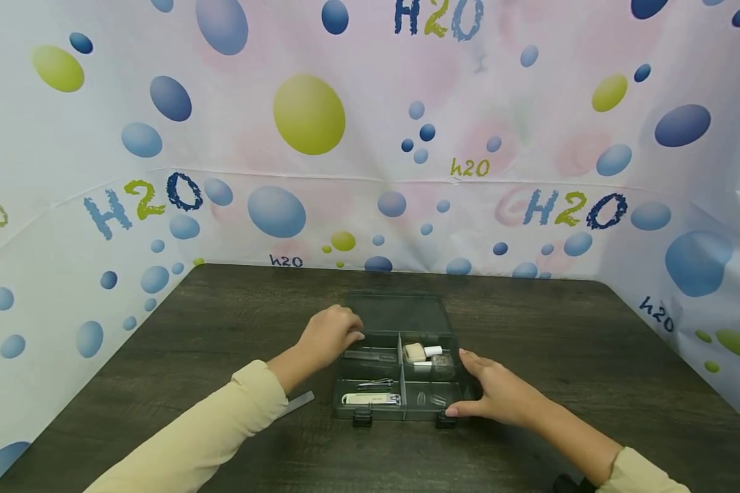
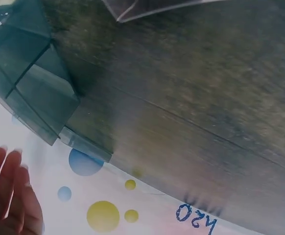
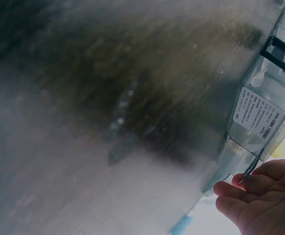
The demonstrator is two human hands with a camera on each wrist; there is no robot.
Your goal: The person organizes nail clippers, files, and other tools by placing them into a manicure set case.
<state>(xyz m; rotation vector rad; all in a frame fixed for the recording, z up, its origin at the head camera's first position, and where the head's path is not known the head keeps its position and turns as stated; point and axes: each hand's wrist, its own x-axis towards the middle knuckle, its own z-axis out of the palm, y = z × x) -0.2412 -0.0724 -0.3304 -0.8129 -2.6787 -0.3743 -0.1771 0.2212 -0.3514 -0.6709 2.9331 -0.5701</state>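
A dark translucent plastic organizer box stands on the table with its lid tipped back. My left hand is over its back left compartment, fingers loosely bent and holding nothing. In the left wrist view, that hand shows bare fingertips apart from the box. My right hand holds the box's right side, thumb by the front corner. Nail clippers lie in the front left compartment, with slim metal tweezers behind them. Nail polish bottles fill the back right compartment.
A grey nail file lies on the dark wood table left of the box. Small clear pieces sit in the front right compartment. Two black latches jut from the box's front. A patterned sheet hangs behind the table.
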